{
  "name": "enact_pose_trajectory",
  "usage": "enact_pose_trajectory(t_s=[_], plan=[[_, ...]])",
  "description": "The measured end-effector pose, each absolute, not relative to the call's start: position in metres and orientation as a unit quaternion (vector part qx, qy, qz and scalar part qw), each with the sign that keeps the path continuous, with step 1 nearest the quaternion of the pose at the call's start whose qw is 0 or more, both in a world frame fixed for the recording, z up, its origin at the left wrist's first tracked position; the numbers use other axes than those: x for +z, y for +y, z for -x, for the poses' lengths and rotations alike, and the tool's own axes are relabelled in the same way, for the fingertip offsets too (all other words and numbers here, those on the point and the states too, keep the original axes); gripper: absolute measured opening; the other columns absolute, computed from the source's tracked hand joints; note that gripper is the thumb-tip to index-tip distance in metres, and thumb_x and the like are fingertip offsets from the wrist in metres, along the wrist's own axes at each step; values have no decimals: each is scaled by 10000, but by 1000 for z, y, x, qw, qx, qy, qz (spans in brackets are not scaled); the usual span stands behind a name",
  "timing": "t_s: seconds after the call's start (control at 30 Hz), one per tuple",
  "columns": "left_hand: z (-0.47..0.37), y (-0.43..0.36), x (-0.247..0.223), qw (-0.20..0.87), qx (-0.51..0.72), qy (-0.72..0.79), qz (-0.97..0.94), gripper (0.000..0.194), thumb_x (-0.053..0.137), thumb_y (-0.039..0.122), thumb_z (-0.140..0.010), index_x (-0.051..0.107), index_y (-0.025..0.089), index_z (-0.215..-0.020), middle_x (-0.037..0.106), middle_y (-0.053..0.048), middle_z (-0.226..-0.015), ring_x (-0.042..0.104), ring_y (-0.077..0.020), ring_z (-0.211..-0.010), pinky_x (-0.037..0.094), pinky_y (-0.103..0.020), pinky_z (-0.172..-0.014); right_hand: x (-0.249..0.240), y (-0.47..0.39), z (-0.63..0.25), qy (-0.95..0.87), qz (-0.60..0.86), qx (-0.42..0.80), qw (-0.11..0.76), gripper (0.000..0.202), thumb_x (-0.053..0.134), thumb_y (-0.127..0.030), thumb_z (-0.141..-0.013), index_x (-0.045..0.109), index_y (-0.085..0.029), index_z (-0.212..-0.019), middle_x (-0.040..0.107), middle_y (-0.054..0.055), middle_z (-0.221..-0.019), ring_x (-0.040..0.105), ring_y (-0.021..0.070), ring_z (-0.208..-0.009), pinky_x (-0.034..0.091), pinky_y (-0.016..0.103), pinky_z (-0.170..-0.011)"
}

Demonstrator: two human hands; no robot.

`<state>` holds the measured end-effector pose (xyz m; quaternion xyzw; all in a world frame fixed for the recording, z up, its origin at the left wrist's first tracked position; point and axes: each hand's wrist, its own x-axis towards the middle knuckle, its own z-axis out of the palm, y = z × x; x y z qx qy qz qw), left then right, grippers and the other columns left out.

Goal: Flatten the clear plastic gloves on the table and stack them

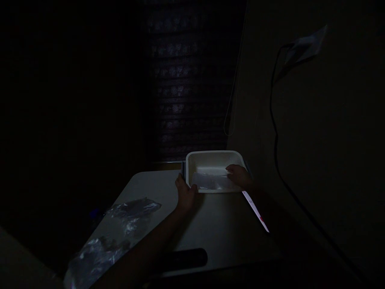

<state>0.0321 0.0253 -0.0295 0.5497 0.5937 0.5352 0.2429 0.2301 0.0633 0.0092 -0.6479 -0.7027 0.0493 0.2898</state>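
A white plastic tub (pixel 215 192) stands at the far end of the table. My left hand (pixel 185 194) grips its near left corner, with the thumb at the rim and the fingers along the outer side. My right hand (pixel 240 176) reaches in over the tub's right side. Its fingers are closed at the edge of a clear plastic bag (pixel 207 181), which lies in the front part of the tub. Dim light hides what, if anything, the bag contains.
Crumpled clear plastic (pixel 132 212) lies along the left of the white table (pixel 222 228). A lit phone-like screen (pixel 255 211) is at the right, and a dark slot (pixel 186 258) marks the near edge. A black cable (pixel 276 144) hangs down the right wall. Blinds (pixel 177 88) are behind.
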Motion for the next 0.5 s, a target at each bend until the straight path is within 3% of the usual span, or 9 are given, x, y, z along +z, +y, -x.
enact_pose_trajectory(t_s=[0.13, 0.23, 0.37, 0.5], plan=[[-31, 28, -28, 249, 530, 594, -551, 706, 478, 212, -618, 173, 59, -1236, 276, -159, -1205, 273, -241, -1152, 249, -345, -956, 22, 60, -225, -710, 648, 50, 273, 239, 396, -133, -690, 617, -155, -777, 634, 61, -847, 565, 142, -795, 405, 216, -686], [-31, 31, -24, 249, 523, 596, -557, 684, 486, 228, -627, 201, 38, -1218, 276, -170, -1199, 276, -245, -1148, 253, -338, -952, 26, 55, -221, -753, 617, 112, 200, 276, 346, -214, -757, 615, -158, -777, 638, 53, -791, 570, 137, -739, 403, 216, -641], [-31, 37, -18, 239, 514, 603, -561, 534, 490, 223, -634, 342, 66, -1123, 367, -137, -1110, 322, -240, -1105, 302, -335, -915, 24, 48, -213, -765, 635, 88, 67, 497, 228, -475, -794, 613, -160, -802, 619, 105, -876, 556, 209, -809, 387, 312, -699], [-30, 43, -19, 228, 512, 595, -576, 445, 521, 239, -637, 403, 114, -1047, 422, -105, -1037, 386, -233, -1039, 353, -346, -860, 24, 42, -206, -752, 656, 45, 47, 606, 129, -525, -792, 593, -147, -890, 587, 147, -952, 528, 253, -888, 342, 388, -757]])
